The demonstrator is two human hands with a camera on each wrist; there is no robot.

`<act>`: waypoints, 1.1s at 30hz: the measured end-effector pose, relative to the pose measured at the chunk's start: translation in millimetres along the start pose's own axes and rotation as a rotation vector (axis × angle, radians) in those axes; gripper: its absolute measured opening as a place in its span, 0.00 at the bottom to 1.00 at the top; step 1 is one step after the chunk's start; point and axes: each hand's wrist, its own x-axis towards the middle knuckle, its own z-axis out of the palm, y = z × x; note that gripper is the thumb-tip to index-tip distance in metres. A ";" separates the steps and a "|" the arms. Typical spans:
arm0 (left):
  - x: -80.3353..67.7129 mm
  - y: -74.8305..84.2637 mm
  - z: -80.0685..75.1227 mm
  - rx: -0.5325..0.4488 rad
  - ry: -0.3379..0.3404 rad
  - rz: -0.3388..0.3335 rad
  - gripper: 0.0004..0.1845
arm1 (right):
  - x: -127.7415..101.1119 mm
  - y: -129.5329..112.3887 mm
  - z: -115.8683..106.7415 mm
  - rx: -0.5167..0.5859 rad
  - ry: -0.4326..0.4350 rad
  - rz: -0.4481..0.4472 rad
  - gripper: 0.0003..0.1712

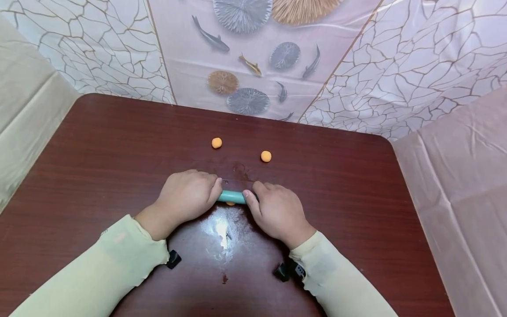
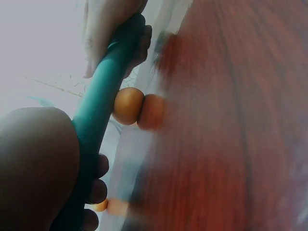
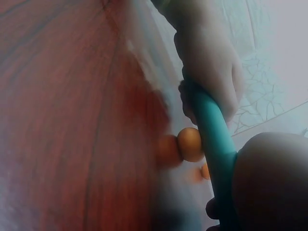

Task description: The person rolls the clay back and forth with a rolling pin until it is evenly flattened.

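- Head view: we see the left hand (image 1: 189, 191) and right hand (image 1: 279, 209), apart, both wrapped round a green rod (image 1: 233, 197); an orange ball (image 1: 230, 203) peeks from under its middle, and two more balls (image 1: 266, 156) lie farther off on the table (image 1: 340, 176).
- Left wrist view: the rod overlaps that ball; we cannot tell whether they touch.
- Right wrist view: similar overlap; we judge pressing is in hand, calling next for level, even force.

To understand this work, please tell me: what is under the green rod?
An orange ball sits under the green rod, on the table. From above, the rod mostly covers it, and the left hand and right hand hide the rod's ends.
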 end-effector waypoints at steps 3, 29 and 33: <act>-0.4 -2.0 2.9 0.012 0.039 0.043 0.22 | -1.4 0.2 3.0 -0.025 0.001 -0.002 0.23; 10.0 -5.9 4.3 -0.050 -0.139 -0.132 0.42 | 8.3 4.8 11.0 -0.015 -0.066 0.112 0.40; 17.6 -9.9 2.9 -0.055 -0.155 -0.149 0.41 | 18.8 7.6 11.6 -0.005 -0.091 0.132 0.40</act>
